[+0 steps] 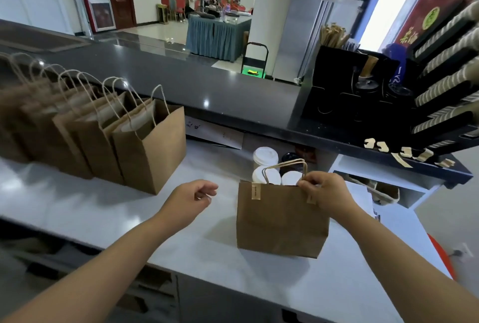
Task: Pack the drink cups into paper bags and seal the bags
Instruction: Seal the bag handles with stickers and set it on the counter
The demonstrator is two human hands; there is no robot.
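On the counter (77, 208) stands a paper bag (281, 221) with white-lidded cups (267, 176) visible at its mouth. Right hand (324, 193) pinches the bag's rim. Left hand (191, 198), fingers loosely curled and empty, hovers left of the bag. Further left stand more bags (103, 130).

We see our two forearms bare from the elbow down, no sleeves, watch or rings showing. Left hand (193, 197) and right hand (325, 193) wear no gloves beside the paper bag (281, 221).
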